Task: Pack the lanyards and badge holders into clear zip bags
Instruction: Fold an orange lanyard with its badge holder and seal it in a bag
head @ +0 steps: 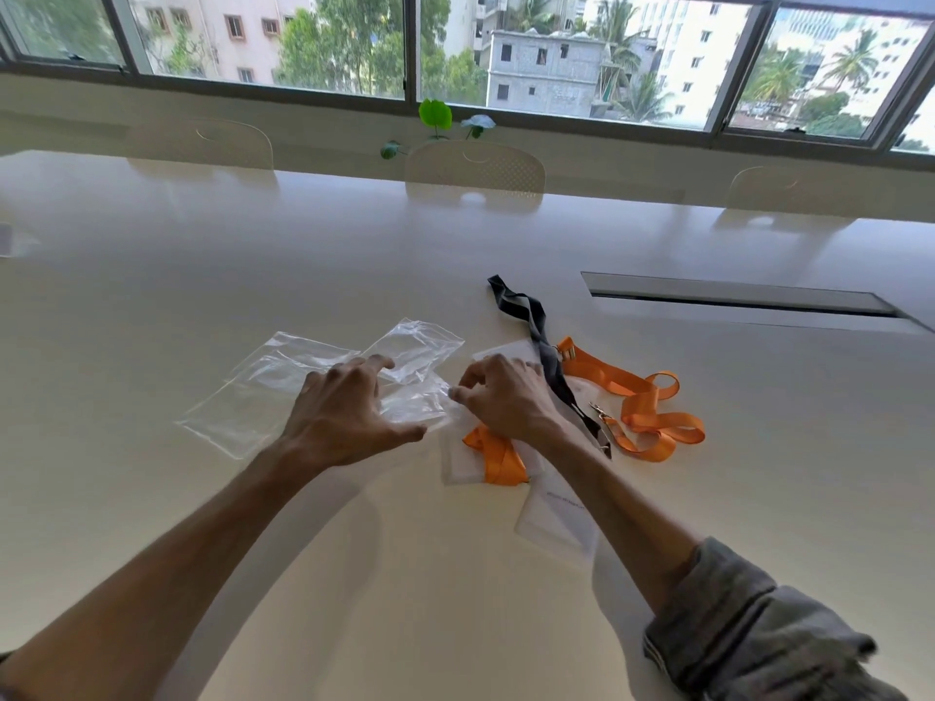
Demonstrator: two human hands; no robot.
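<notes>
1. Head view: bag-opening step, nothing packed yet. Both hands worked one clear zip bag (415, 404) on the tabletop (202, 275).
2. Left hand (344, 412) lay spread, fingers pressing the bag flat; right hand (506, 397) pinched the bag's right edge.
3. Relative to the zip bag: orange lanyard (652, 412) and black lanyard (549, 366) just right; badge holder (556, 518) near, lower right; spare bags (263, 392) left.
4. Next likely: part the mouth, feed a lanyard in.
</notes>
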